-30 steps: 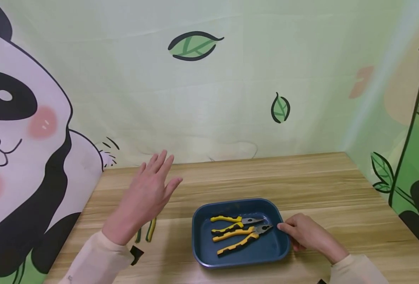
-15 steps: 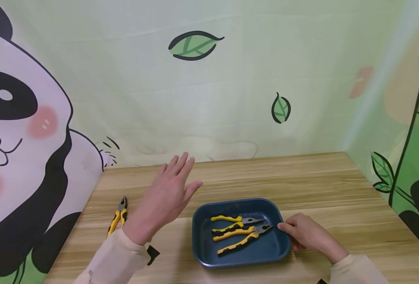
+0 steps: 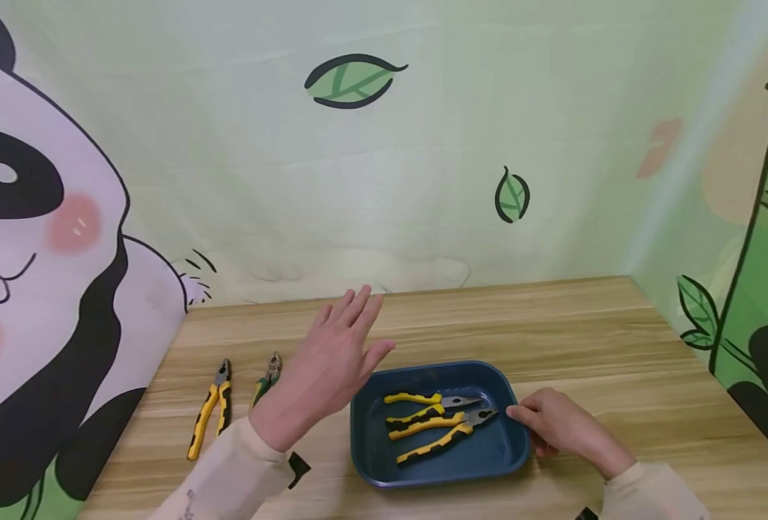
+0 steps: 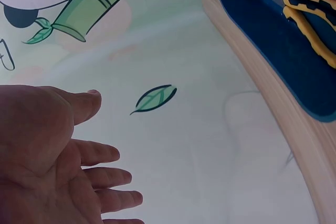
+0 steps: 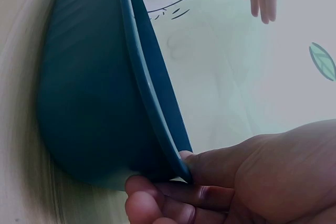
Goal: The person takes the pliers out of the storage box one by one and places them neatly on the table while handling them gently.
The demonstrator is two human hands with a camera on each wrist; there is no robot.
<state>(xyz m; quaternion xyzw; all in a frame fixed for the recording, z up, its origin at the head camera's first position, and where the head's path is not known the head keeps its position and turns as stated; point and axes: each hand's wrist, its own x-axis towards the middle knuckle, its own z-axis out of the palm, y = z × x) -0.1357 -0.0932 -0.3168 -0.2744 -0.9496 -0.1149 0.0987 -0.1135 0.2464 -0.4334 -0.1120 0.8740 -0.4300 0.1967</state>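
Observation:
A dark blue tray stands on the table with two pliers inside: long-nose pliers with yellow-black handles and larger yellow-black pliers. My right hand pinches the tray's right rim; in the right wrist view the thumb is over the rim and curled fingers lie against the outer wall. My left hand is raised left of the tray with straight, spread fingers and holds nothing. Left of it lie yellow-black pliers and green-handled pliers, the latter partly hidden by the left hand.
The wooden table meets a printed cloth backdrop at its far edge. A panda drawing covers the left side, with green bamboo drawn at the right.
My left hand has moved right, toward the tray, uncovering the yellow-black pliers and part of the green-handled pliers on the table. My right hand keeps its place on the rim.

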